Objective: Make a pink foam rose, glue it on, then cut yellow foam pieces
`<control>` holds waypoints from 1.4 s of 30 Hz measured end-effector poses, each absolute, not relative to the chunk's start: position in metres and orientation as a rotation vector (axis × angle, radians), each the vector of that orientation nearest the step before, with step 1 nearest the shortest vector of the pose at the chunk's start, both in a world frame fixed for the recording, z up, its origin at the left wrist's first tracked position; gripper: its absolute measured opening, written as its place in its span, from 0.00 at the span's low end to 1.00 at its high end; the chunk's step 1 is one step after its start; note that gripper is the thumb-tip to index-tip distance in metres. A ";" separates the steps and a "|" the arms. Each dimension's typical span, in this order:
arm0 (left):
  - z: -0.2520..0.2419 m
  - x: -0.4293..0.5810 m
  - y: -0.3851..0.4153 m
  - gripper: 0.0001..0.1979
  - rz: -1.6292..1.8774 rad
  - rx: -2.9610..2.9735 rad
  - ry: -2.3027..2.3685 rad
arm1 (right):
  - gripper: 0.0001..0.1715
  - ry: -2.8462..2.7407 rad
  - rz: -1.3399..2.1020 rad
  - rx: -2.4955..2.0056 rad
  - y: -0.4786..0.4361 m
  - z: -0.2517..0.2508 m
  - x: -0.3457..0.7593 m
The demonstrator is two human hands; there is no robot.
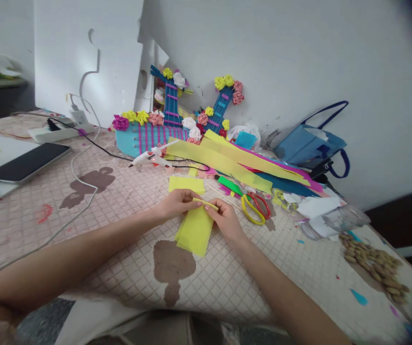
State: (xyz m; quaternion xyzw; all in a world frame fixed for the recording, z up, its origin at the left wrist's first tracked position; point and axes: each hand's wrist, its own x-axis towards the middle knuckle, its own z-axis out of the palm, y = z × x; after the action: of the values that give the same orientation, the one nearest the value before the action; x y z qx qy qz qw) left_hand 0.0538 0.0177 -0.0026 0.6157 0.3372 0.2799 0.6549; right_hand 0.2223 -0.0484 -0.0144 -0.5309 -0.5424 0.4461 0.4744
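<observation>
Both my hands meet over a yellow paper sheet (194,231) lying on the patterned tablecloth (126,201). My left hand (177,203) pinches the top edge of the sheet, which is rolled into a thin tube (206,203). My right hand (225,219) grips the other end of that rolled edge, fingers closed. Another small yellow piece (186,184) lies just beyond my left hand.
Yellow-and-red scissors (254,207) lie right of my hands. Behind are a glue gun (151,157), long yellow and pink paper strips (234,163), blue paper guitars with flowers (155,132), a blue bag (311,146), a phone (26,162), a power strip (60,132), peanuts (371,263).
</observation>
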 end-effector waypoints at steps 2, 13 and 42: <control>-0.004 0.054 0.018 0.17 0.652 1.419 0.762 | 0.16 -1.331 1.087 -1.300 -0.048 -0.016 0.222; 0.005 0.053 0.012 0.18 0.458 1.303 0.707 | 0.16 -1.115 1.082 -1.246 -0.044 -0.012 0.227; 0.005 0.051 0.015 0.21 0.426 1.188 0.829 | 0.22 -0.910 1.500 -1.185 -0.043 -0.009 0.229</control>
State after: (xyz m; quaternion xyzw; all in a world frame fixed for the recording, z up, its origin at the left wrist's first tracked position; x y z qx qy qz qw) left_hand 0.0511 0.0146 0.0049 0.5390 0.3763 0.1935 0.7283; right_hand 0.2291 -0.0433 -0.0091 -0.4878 -0.3745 0.6175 0.4904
